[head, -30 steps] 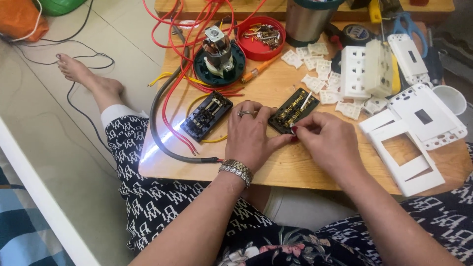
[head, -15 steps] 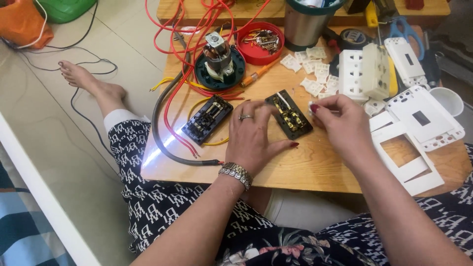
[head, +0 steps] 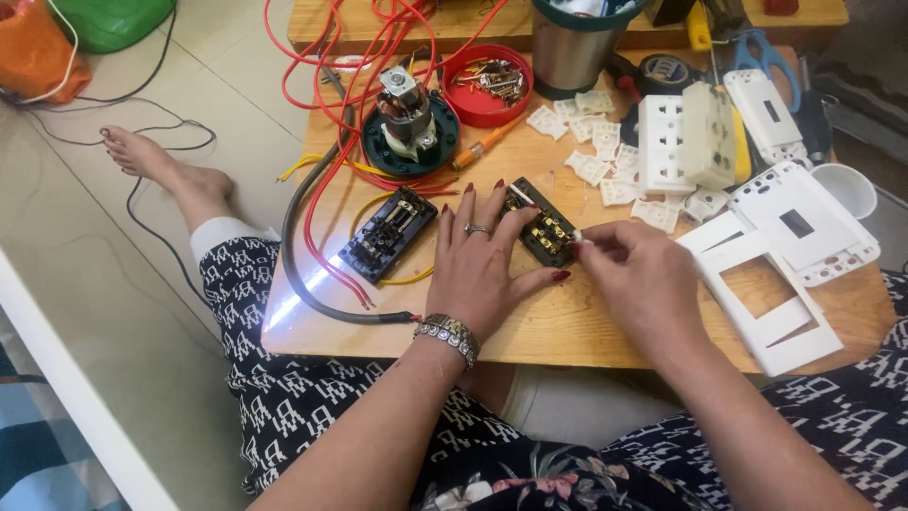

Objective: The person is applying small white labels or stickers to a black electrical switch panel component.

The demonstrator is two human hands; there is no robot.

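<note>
Two hands are engaged on a small black plastic switch block with brass terminals on the wooden table. It is pinned under the flat, open left hand; a tiny white piece is pinched by the right hand. It is judged light, rigid, best gripped by its sides.

The scene is bright and evenly lit, with soft daylight and no harsh contrast. A strong white glare sits on the near left corner of the wooden surface, washing out the grain there, and the pale floor at the left reflects light too. Shadows are faint and short: a soft one lies under the left hand and under the right hand. Focus is sharp across the middle; the far edge and corners look slightly stretched by the wide lens. No motion blur shows.
</note>
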